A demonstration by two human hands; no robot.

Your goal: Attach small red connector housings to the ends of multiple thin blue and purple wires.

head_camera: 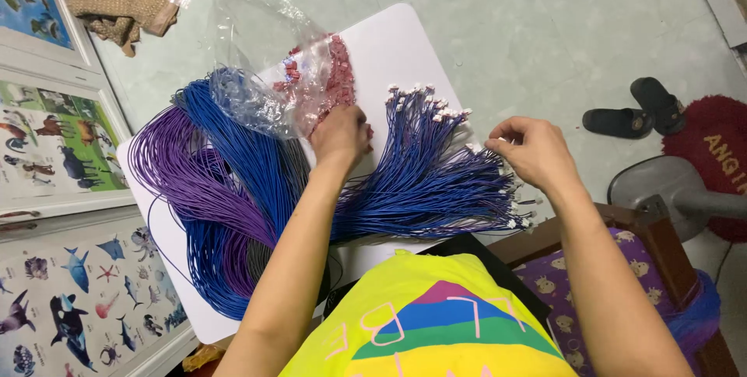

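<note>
Left hand (341, 136) closed in red connectors (331, 81); right hand (529, 151) pinches blue wire (420, 182) ends, wires fanning leftward across worktop (389, 46)

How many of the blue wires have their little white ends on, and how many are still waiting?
Looks done: a big fan of blue wires with white tips on their ends. In hand: the right hand pinches a wire end, and the left hand reaches into the red pieces by the plastic bag. Left: the looped blue and purple wires, ends not visible. No exact count is possible.
</note>
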